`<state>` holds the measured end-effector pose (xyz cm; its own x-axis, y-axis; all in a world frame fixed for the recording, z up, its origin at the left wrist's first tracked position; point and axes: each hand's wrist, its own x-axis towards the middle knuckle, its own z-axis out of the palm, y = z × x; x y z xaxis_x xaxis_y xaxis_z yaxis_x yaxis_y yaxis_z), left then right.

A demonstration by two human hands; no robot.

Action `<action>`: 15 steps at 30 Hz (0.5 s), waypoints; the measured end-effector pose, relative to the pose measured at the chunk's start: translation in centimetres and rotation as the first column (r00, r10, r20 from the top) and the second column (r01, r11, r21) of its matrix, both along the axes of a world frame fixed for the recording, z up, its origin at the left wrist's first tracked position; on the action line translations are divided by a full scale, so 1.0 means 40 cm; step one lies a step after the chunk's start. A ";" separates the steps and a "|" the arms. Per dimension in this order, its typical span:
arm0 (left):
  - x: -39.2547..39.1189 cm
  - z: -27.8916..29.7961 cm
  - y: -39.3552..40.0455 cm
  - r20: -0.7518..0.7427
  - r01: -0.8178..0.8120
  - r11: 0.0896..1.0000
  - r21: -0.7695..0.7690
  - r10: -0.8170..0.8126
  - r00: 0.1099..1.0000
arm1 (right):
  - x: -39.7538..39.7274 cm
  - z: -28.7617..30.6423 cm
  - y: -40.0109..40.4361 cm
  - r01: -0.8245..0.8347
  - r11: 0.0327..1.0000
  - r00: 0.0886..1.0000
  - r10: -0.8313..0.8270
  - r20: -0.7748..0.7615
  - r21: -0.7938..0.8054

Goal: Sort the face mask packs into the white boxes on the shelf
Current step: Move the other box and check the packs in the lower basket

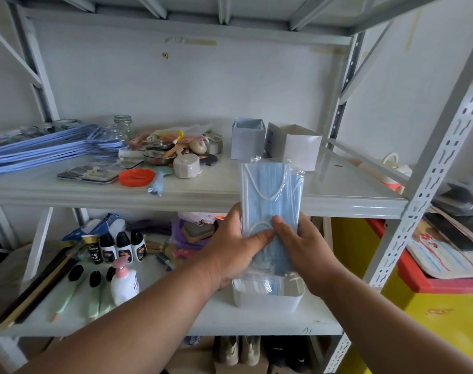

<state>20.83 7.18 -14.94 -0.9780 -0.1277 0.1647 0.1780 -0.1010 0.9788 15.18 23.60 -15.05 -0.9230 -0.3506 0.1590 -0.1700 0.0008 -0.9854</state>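
Both hands, left hand [234,252] & right hand [301,249], grip blue mask packs [270,201] upright above near bin [267,299]; next prob lift to far white boxes [275,143] on shelf [337,190].

A glass jar [123,127] stands behind a pile of blue folders [49,149] on the upper shelf, near an orange lid [137,177]. Below, a soap pump bottle [124,283] stands beside small dark bottles [123,247].

Blue mask packs [270,201] held upright, two open white boxes [247,143] behind
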 end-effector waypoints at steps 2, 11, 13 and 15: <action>0.003 -0.012 -0.006 0.014 -0.003 1.000 0.012 0.003 1.000 | 0.002 -0.008 0.009 0.028 0.999 1.000 -0.028 -0.009 0.026; 0.009 -0.086 -0.020 0.151 -0.081 0.987 0.138 0.060 0.987 | -0.006 -0.084 0.059 0.119 0.988 0.963 -0.090 0.254 -0.101; 0.009 -0.110 -0.012 0.132 -0.120 0.989 0.090 0.107 0.985 | -0.012 -0.116 0.068 0.145 0.983 0.948 -0.106 0.300 -0.109; -0.001 -0.140 -0.002 0.143 -0.126 0.987 0.099 0.112 0.983 | -0.009 -0.140 0.077 0.138 0.984 0.939 -0.094 0.332 -0.113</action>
